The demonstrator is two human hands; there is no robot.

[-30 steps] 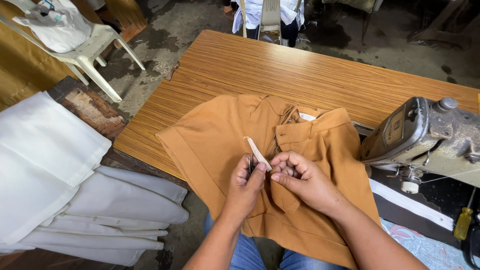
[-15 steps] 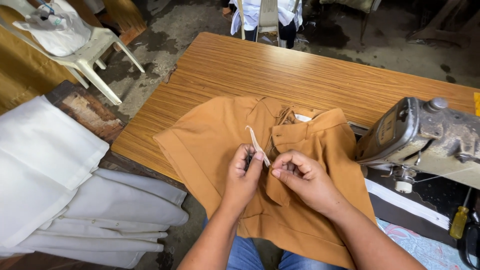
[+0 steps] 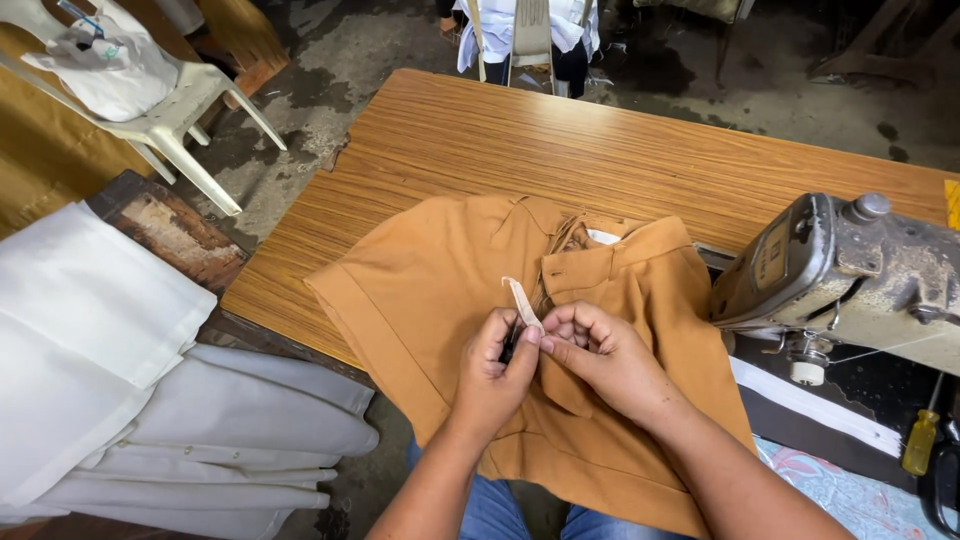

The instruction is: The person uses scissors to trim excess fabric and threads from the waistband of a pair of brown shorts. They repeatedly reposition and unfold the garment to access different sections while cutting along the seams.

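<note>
A small white label (image 3: 603,237) is sewn inside the collar of the tan garment (image 3: 420,290), a short rectangular tab peeking out near the neckline at the far edge of the cloth. A narrow pale strip (image 3: 522,300), like a tag, stands up slanted between the two hands, pinched at its lower end. On the side of the grey sewing machine (image 3: 860,270) sits a small rectangular plate (image 3: 772,250), dull and worn.

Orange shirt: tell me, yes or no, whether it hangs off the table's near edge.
Yes, the orange shirt drapes past the wooden table edge toward the person's lap.
</note>
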